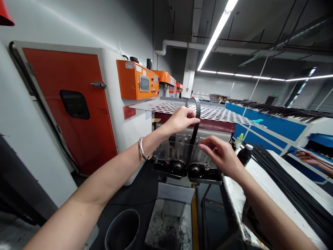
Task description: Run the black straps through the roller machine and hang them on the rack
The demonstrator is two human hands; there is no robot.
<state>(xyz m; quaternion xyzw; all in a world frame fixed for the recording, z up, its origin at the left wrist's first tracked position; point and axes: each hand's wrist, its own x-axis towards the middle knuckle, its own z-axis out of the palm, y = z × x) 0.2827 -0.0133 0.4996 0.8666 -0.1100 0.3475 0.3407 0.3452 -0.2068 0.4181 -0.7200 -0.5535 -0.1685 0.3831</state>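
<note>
Nearest the camera, the person's left forearm [85, 201] angles up, a silver bracelet [142, 149] at the wrist; beyond it at far left is an orange door [70, 104], with a dark bucket [138, 222] on the floor and an orange control box [127, 81] farther back. The left hand [184, 119] is pinched closed, thumb to fingers, on a black strap [198, 106] with holes, whose top curls over in front of a perforated panel [221, 111] and whose lower length drops between two black wheels [178, 167]; whether they grip it, I cannot tell. A loose or twisted pinch could leave the strap crooked there, and fingertips straying low could be nipped if the wheels turn. Just right of the strap, the right hand [220, 152] hangs half open, fingers loosely curled, nothing visible in its hold. Close by its wrist, a dark bottle [245, 154] stands near the desk's [256, 173] far left corner, so an outward swing of that arm could tip it. Black strips [288, 184] run lengthwise along the desk, and past its right edge another person's hand [307, 157] holds thin dark strands [318, 159]
</note>
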